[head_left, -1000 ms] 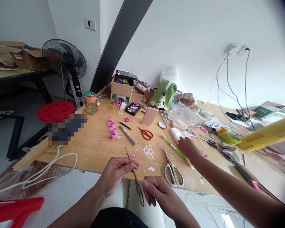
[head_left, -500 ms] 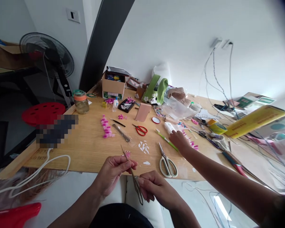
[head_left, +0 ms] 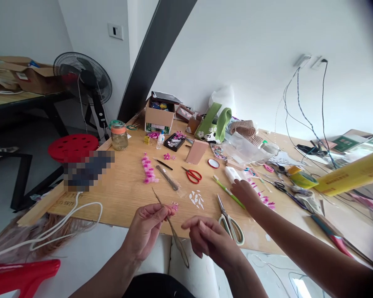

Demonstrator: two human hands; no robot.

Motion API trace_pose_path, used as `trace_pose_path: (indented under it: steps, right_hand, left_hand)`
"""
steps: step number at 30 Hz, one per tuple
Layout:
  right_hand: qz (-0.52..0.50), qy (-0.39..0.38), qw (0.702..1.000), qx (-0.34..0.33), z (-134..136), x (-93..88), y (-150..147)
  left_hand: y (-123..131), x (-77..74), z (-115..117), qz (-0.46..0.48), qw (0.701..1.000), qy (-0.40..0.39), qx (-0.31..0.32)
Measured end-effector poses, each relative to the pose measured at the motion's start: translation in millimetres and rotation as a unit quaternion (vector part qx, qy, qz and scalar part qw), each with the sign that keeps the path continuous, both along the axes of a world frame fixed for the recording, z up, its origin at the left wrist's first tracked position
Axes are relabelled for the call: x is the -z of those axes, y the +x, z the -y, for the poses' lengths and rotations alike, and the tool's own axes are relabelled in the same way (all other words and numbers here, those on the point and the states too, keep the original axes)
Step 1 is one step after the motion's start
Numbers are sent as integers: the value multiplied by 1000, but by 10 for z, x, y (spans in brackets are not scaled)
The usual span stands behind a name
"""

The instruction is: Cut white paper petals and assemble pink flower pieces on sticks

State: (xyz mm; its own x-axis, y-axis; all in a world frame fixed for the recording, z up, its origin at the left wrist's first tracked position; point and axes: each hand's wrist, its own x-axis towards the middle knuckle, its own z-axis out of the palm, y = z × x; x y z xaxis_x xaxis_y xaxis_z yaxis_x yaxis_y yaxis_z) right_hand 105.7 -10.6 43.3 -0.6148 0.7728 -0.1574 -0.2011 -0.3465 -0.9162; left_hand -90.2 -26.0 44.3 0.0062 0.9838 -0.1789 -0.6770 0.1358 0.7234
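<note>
My left hand [head_left: 149, 227] is closed, with thumb and forefinger pinching a thin brown twisted cord [head_left: 176, 238]. The cord's pointed end sticks up past the fingers, and its looped lower end hangs over my lap. Just beyond the fingertips is a small pink piece [head_left: 174, 206]; I cannot tell whether the hand touches it. My right hand [head_left: 209, 236] hovers to the right of the cord, forefinger stretched out and other fingers loosely bent, holding nothing visible. Close to it on the table are white-handled scissors [head_left: 231, 223] and several white petal-shaped pieces [head_left: 196, 198].
Another person's hand [head_left: 244, 192] reaches from the right to a white object [head_left: 232, 174], beside a green stick [head_left: 228, 192]. Red-handled pliers [head_left: 193, 176], a pink fuzzy strip [head_left: 148, 169], a glass jar [head_left: 119, 138] and a cardboard box [head_left: 159, 118] stand or lie farther back.
My right hand has let go of the cord and moved slightly right, its forefinger now extended. My left hand keeps its pinch. The view has shifted left.
</note>
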Motion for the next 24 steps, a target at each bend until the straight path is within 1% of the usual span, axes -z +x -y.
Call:
trace_pose_path:
  steps: [1, 3, 4, 5, 6, 8, 9, 11, 12, 14, 17, 20, 22, 24]
  right_hand:
    - [11, 11, 1000, 13, -95, -2, -26]
    - [105, 84, 989, 56, -377, -8, -114]
    - [184, 143, 969, 80, -561, -10, -177]
    - [283, 212, 928, 115, -767, -8, -249]
    - [316, 235, 907, 150, -983, -3, -323]
    - [347, 260, 881, 189, -1391, 15, -442]
    - [356, 272, 872, 198, -1556, 24, -466]
    - [361, 298, 861, 198, -1766, 37, -403]
    - [359, 311, 858, 197, -1809, 41, -308]
    - [357, 336, 850, 195, -1801, 50, -8]
    - [358, 369, 835, 197, -1712, 91, 593]
    - [370, 398, 815, 201, -1679, 185, 1156]
    - [393, 410, 797, 205, -1673, 250, 1435]
    - [427, 413, 778, 208, -1653, 282, 1601]
  left_hand:
    - [-27, -7, -6, 6, 1000, 0, -14]
    - [-85, -5, -21, 16, 999, -4, -32]
    - [-113, 4, -29, 19, 999, -6, -37]
    - [-139, 18, -35, 21, 999, -10, -40]
    - [-163, 35, -42, 22, 999, -14, -39]
    - [-202, 72, -52, 17, 999, -21, -28]
    - [-217, 89, -56, 14, 999, -23, -21]
    - [-240, 117, -68, 8, 1000, -24, -6]
    - [-249, 128, -77, 7, 1000, -24, -1]
    - [-269, 148, -100, 4, 1000, -22, 9]
    - [-301, 185, -151, 0, 999, -24, 22]
    - [-326, 235, -217, -3, 999, -30, 30]
    - [-332, 271, -261, -4, 999, -31, 36]
    - [-331, 304, -300, -1, 999, -29, 41]
